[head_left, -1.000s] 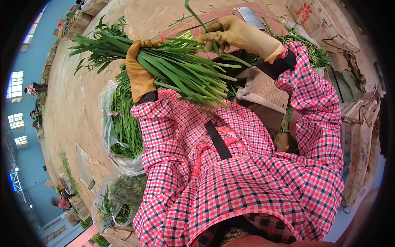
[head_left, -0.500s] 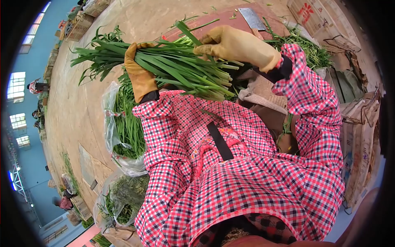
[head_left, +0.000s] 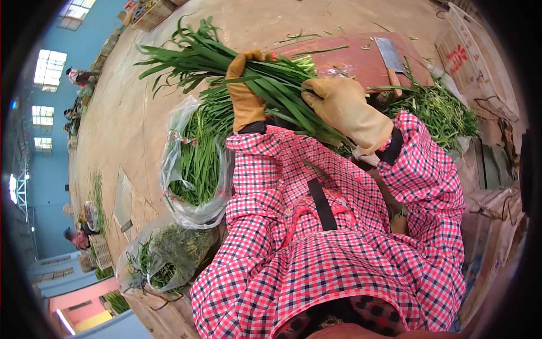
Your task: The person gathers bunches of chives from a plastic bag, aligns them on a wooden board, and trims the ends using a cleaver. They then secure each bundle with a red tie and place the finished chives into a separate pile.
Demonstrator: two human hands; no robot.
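Note:
My left hand (head_left: 246,93), in a tan work glove, is wrapped around a bunch of garlic chives (head_left: 276,90). The long green leaves fan out to the left, and the other end lies toward my right hand. My right hand (head_left: 347,107), gloved in a paler tan, is closed against that end, its fingers curled over the stalks and partly hidden. Just beyond, a red board (head_left: 347,53) holds a few loose pale stalks (head_left: 305,64). A cleaver (head_left: 389,55) with a wooden handle rests on the board's right side.
Trimmed greens (head_left: 435,113) are heaped at right beside a wooden crate (head_left: 471,62). Left of me stand a clear plastic bag (head_left: 197,212) of long greens and another bag (head_left: 175,254) of cut greens. Several people (head_left: 82,76) are far off along the wall.
My right hand has come down and toward me, from above the bunch to the stalk end. The head view has shifted, so the scene sits further right. My left hand keeps its grip.

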